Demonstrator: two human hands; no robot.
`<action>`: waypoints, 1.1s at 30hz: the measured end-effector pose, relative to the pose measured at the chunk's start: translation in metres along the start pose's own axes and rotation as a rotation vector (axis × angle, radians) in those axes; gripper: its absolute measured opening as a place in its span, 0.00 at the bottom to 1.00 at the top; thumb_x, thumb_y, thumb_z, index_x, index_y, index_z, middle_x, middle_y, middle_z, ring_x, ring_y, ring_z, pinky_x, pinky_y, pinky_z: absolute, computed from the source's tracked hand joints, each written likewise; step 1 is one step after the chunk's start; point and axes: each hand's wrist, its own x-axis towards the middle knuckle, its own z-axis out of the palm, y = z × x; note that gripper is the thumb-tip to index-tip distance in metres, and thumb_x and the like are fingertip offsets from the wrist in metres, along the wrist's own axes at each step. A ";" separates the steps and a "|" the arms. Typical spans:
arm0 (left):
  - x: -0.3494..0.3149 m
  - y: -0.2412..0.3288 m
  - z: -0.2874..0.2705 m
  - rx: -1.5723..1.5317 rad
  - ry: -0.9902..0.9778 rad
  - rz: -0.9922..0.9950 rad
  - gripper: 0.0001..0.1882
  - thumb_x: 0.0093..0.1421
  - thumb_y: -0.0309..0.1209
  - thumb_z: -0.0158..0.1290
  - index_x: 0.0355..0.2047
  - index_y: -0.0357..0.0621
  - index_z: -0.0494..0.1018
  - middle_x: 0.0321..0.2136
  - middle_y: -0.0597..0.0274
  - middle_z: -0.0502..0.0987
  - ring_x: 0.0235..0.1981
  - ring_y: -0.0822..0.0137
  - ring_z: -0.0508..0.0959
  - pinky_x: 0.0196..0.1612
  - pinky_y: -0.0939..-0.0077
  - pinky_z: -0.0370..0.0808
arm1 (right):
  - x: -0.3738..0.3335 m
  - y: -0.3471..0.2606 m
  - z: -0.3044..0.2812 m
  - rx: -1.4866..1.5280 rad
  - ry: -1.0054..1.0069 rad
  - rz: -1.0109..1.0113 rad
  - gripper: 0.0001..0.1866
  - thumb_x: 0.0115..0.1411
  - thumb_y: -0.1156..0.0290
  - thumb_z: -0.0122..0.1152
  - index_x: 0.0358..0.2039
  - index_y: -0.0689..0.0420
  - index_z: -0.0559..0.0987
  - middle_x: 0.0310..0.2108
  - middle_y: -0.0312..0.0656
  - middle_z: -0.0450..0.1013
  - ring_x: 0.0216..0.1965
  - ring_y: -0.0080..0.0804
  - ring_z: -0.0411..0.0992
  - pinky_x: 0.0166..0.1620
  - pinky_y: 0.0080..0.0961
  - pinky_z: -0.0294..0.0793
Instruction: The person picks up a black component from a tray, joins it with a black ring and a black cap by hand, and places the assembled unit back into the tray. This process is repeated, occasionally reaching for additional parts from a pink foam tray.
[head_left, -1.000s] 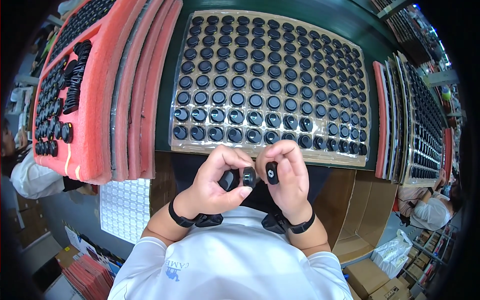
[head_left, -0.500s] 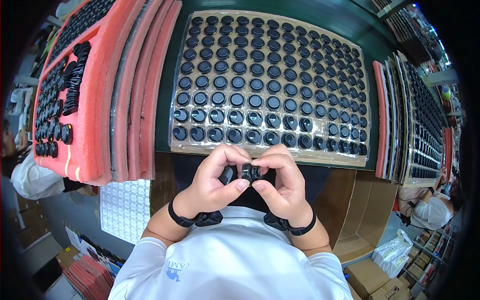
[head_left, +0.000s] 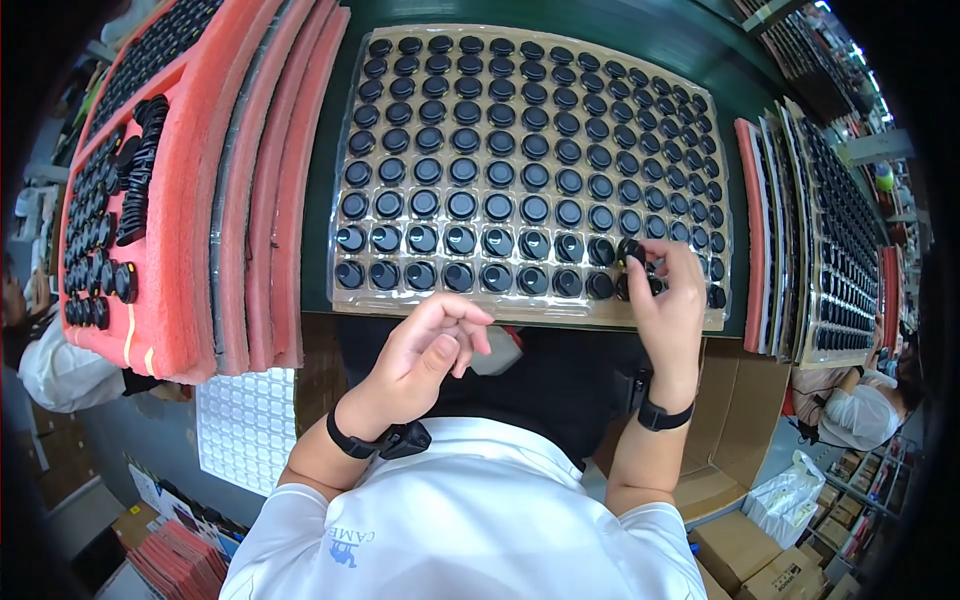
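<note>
A wide clear plastic tray lies on the green table, its pockets filled with rows of black round parts that look like small lens units or knobs. My right hand reaches over the tray's near right side. Thumb and fingertips pinch one black round part, tilted, at a pocket in the second row from the near edge. My left hand hovers just short of the tray's near edge, fingers loosely curled and the thumb apart. Nothing shows in it, though its palm is partly hidden.
Pink foam trays stand stacked at the left, the top one holding more black parts and a bundle of black rings. At the right stands another stack of filled trays. Cardboard boxes and a white plastic bag lie lower right.
My hands were together in front of my body around a black part. Now the right has carried one to a previously vacant pocket. The dark disc seen in my left palm no longer shows.
</note>
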 end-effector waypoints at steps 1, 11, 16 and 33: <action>-0.001 0.000 0.000 0.006 -0.007 -0.004 0.29 0.64 0.53 0.39 0.47 0.36 0.63 0.32 0.59 0.71 0.25 0.76 0.66 0.30 0.85 0.65 | 0.002 0.004 -0.001 -0.039 -0.007 -0.011 0.10 0.49 0.78 0.62 0.33 0.62 0.75 0.28 0.42 0.70 0.29 0.33 0.67 0.33 0.25 0.66; 0.004 0.001 0.000 0.020 -0.014 -0.002 0.36 0.62 0.59 0.33 0.46 0.34 0.63 0.31 0.57 0.71 0.24 0.74 0.68 0.29 0.83 0.66 | 0.012 0.011 -0.001 -0.158 -0.087 -0.003 0.08 0.48 0.77 0.63 0.30 0.62 0.76 0.25 0.44 0.70 0.28 0.39 0.68 0.32 0.30 0.66; 0.005 -0.001 0.000 0.004 -0.022 -0.015 0.40 0.61 0.63 0.28 0.46 0.33 0.63 0.30 0.56 0.71 0.23 0.73 0.68 0.29 0.82 0.66 | 0.013 0.010 0.000 -0.190 -0.120 -0.069 0.09 0.48 0.77 0.63 0.31 0.62 0.76 0.25 0.44 0.69 0.28 0.39 0.68 0.33 0.31 0.67; 0.011 -0.007 0.012 -0.050 -0.023 -0.109 0.47 0.57 0.68 0.26 0.58 0.36 0.51 0.36 0.56 0.72 0.26 0.74 0.69 0.32 0.82 0.68 | -0.024 -0.087 0.025 0.568 -0.460 -0.400 0.18 0.39 0.74 0.69 0.34 0.56 0.76 0.34 0.39 0.70 0.33 0.39 0.66 0.37 0.31 0.65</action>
